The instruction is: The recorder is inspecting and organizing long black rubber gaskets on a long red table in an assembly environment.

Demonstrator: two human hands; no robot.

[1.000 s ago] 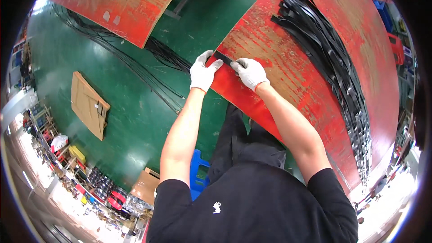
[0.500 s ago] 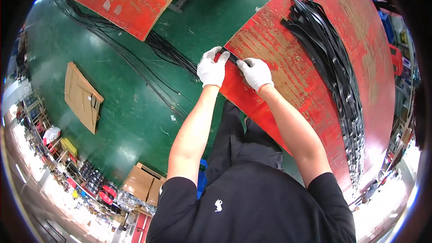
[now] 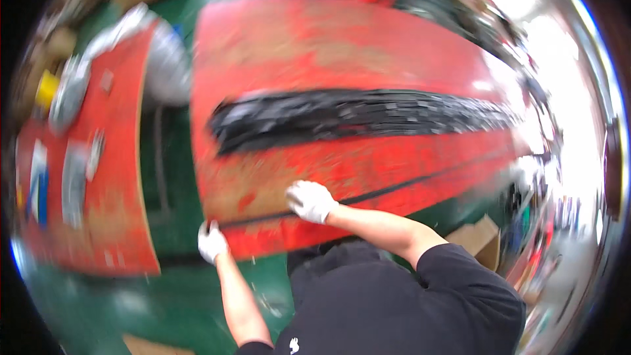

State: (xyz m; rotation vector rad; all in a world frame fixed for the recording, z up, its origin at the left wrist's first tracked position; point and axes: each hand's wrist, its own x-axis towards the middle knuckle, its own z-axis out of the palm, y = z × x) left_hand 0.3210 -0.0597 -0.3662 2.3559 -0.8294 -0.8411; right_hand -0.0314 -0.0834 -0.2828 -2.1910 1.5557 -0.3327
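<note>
A long black flat strip (image 3: 394, 188) lies along the near side of a worn red tabletop (image 3: 276, 52). At the table's near left corner my left hand (image 3: 212, 242), in a white glove, is closed at the strip's end, its thumb upward. My right hand (image 3: 311, 201), also white-gloved, is over the strip farther right; its fingers are smeared by motion, so their grip does not show. Beyond my hands a thick bundle of similar black strips (image 3: 355, 115) stretches across the same table.
Across a gap of green floor (image 3: 190, 296) stands another red table (image 3: 112, 236) with small items on it. Clear plastic bags (image 3: 167, 62) bulge behind it. A cardboard box (image 3: 476, 240) sits at the right, beside cluttered shelving.
My view has swung to the right, bringing the whole red table in front of me. My hands have moved apart, the right one farther along the strip.
</note>
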